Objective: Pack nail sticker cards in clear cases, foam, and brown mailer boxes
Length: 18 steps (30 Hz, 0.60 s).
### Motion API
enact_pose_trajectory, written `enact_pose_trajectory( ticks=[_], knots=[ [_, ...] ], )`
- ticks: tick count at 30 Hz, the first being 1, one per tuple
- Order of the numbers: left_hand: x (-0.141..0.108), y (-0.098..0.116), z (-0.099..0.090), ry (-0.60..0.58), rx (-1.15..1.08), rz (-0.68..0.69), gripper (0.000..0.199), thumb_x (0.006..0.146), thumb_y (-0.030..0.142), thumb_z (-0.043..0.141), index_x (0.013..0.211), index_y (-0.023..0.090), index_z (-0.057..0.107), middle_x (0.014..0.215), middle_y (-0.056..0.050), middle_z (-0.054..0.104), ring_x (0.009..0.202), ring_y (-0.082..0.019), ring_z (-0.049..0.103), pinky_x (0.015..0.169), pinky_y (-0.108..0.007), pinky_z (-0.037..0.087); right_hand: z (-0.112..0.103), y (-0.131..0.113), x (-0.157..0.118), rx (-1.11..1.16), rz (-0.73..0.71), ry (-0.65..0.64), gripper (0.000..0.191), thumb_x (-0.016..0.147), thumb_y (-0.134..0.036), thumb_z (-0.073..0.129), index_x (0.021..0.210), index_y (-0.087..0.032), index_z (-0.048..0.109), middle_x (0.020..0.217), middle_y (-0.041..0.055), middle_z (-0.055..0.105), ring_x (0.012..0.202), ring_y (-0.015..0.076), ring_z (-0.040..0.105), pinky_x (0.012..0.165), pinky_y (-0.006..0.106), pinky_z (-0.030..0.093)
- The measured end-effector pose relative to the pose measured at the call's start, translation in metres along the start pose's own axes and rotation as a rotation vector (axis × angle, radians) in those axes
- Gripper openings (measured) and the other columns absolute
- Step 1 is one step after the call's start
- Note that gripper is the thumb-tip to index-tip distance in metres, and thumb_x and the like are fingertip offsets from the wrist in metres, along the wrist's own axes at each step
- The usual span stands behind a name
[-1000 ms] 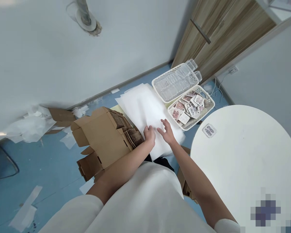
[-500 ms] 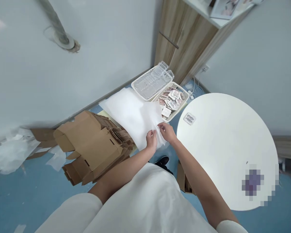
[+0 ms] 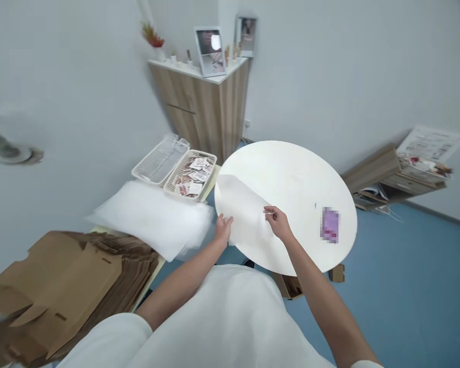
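A thin white sheet, possibly packing foam, is stretched between my two hands over the near left part of the white round table. My left hand pinches its left edge near the table's rim. Its right edge is in my right hand, with thumb and fingers pressed together. To the left lies a stack of similar white sheets. Beyond that stack stands a white basket full of small printed packs. The small pack seen on the table earlier is out of sight, perhaps under the sheet.
Flattened brown cardboard boxes are piled at lower left. Clear plastic trays fill another basket. A pixelated purple item lies on the table's right side. A wooden cabinet stands behind; an open carton sits below the table.
My view has swung right. Both hands have moved from the sheet stack to the round table, bringing one white sheet along. The small pack on the table is no longer visible.
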State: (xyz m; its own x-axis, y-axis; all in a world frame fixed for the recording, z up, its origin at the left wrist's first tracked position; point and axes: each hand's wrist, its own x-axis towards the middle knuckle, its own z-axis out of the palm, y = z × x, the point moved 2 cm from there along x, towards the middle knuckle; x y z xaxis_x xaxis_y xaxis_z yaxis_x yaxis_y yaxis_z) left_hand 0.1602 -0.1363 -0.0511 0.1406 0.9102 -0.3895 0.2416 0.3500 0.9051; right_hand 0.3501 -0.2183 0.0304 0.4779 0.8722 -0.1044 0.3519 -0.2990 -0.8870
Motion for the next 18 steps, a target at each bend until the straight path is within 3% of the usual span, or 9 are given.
enact_pose_trajectory(
  ticks=[4,8,12,18],
  knots=[
    [-0.018,0.001,0.046,-0.201,-0.066,-0.073,0.024,0.070,0.027,0.058,0.092,0.017,0.056,0.091,-0.008,0.063,0.077,-0.016,0.061,0.072,-0.029,0.047,-0.042,0.051,-0.025,0.106,0.099,0.130,0.033,0.071,-0.030,0.047,0.099,-0.019,0.058,0.093,0.0049,0.062,0.062,0.0118,0.054,0.063,0.031,0.047],
    [-0.027,-0.001,0.070,-0.226,0.091,-0.025,0.015,0.068,0.024,0.059,0.081,0.016,0.058,0.076,-0.005,0.063,0.068,-0.015,0.059,0.069,-0.029,0.046,-0.063,0.096,-0.049,0.072,0.189,0.221,0.032,0.071,-0.030,0.046,0.098,-0.018,0.058,0.094,0.0056,0.062,0.062,0.0125,0.054,0.066,0.033,0.048],
    [-0.025,-0.005,0.080,-0.205,0.318,0.017,0.021,0.067,0.021,0.059,0.088,0.016,0.058,0.078,-0.005,0.062,0.073,-0.016,0.059,0.074,-0.031,0.045,-0.065,0.131,-0.061,0.005,0.245,0.224,0.033,0.071,-0.026,0.043,0.100,-0.018,0.057,0.101,0.0062,0.061,0.063,0.0126,0.054,0.071,0.035,0.048],
    [-0.018,-0.011,0.091,-0.237,0.469,0.019,0.025,0.066,0.017,0.059,0.092,0.016,0.057,0.086,-0.008,0.062,0.087,-0.020,0.058,0.083,-0.034,0.042,-0.058,0.153,-0.064,-0.215,0.237,0.181,0.042,0.074,-0.020,0.039,0.114,-0.017,0.051,0.111,0.0085,0.055,0.093,0.0186,0.055,0.086,0.036,0.043]
  ],
)
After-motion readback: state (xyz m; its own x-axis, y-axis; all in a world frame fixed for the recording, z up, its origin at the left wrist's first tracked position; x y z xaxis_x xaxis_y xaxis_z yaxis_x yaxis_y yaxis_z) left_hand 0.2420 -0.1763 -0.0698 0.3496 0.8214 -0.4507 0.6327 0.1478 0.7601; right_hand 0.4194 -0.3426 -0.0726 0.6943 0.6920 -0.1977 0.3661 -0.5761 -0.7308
